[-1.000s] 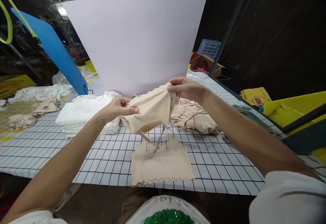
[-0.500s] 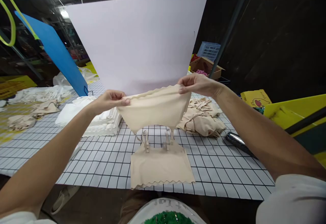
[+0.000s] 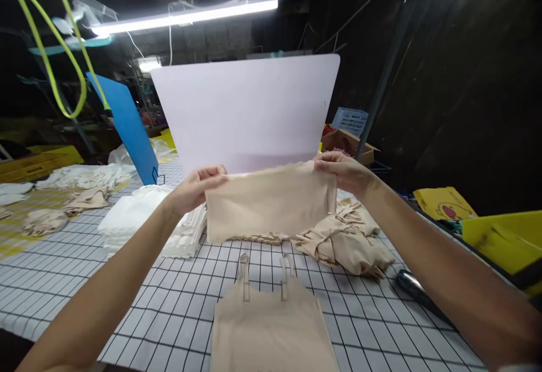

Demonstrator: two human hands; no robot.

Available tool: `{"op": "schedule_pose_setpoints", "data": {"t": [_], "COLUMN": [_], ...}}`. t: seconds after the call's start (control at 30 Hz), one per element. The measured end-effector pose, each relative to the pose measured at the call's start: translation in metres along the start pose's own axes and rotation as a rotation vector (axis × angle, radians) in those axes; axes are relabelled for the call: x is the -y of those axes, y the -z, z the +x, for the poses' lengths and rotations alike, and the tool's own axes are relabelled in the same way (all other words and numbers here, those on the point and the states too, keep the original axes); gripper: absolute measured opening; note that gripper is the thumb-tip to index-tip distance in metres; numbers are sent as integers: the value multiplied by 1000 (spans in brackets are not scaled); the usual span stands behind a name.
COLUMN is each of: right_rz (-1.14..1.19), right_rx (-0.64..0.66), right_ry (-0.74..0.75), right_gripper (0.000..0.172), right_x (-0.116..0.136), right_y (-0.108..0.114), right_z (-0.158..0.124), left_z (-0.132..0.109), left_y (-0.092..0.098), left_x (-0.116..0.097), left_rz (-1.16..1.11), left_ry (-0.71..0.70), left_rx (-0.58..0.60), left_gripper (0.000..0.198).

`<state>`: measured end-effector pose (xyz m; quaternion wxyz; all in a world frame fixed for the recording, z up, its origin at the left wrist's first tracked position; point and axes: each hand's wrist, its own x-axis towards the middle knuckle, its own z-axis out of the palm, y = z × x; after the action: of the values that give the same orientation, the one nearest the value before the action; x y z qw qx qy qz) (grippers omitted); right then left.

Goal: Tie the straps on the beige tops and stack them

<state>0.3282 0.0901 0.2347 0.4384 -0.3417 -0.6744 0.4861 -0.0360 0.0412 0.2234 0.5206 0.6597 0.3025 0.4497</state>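
A beige camisole top [image 3: 266, 205] hangs stretched between my two hands above the table, its upper edge wavy and its body slightly blurred. My left hand [image 3: 201, 188] pinches its left upper corner between thumb and fingers. At the right upper corner my right hand [image 3: 342, 171] grips it the same way. Nearer to me, a second beige camisole [image 3: 271, 327] lies flat, its two thin straps pointing away from me; its lower part runs out of view. Behind my right hand is a crumpled heap of beige garments [image 3: 355, 242], and a stack of folded white garments [image 3: 135, 219] stands by my left forearm.
The table [image 3: 169, 304] has a white cloth with a black grid. A large white board [image 3: 249, 112] stands upright behind my hands, a blue panel [image 3: 127, 123] to its left. A dark shiny object [image 3: 412, 284] and a yellow bin [image 3: 503, 242] are at the right.
The view has tilted upward, showing the lamp. The held camisole now hangs as a wide band, its straps no longer seen below it. Both hands keep their grip.
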Motion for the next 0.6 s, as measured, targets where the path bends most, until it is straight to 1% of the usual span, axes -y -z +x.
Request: {"op": "schedule_pose_setpoints", "data": {"t": [0.1,0.17,0.27,0.33,0.37,0.4,0.47,0.53,0.6], "right_rz": [74,86,64,66,73,80,88,94,109], "right_rx": [-46,-55,-44,-50,-53,-55,-48,-31,-18], "right_ry": [-24,-40,-64,-74,-79,-82,-84,-92,-110], "right_gripper": [52,51,49,49,49,49,49,48,48], "right_x": [-7,-12,-20,-23,-24,-25,-26,-27,-29], "right_y": [2,2,0,-3,-4,-6,-9,-12,-13], "right_z": [-1,-3,-6,-8,-9,-9,-11,-12,-13], "left_z": [-1,-2,-6,-6,-6,-5,-3,-2,-3], "left_y": [-3,-4,-6,-7,-8,-9,-10,-12,-14], "left_x": [14,22,32,38,41,45,53,61,67], "left_rz": [187,275,300,283,285,304,385,431,335], "left_ry": [118,144,165,187,191,179,105,35,37], "left_rx": [5,-6,50,92,93,70,-30,-117,-137], "left_gripper": [37,37,40,37,35,34,32,34,38]}}
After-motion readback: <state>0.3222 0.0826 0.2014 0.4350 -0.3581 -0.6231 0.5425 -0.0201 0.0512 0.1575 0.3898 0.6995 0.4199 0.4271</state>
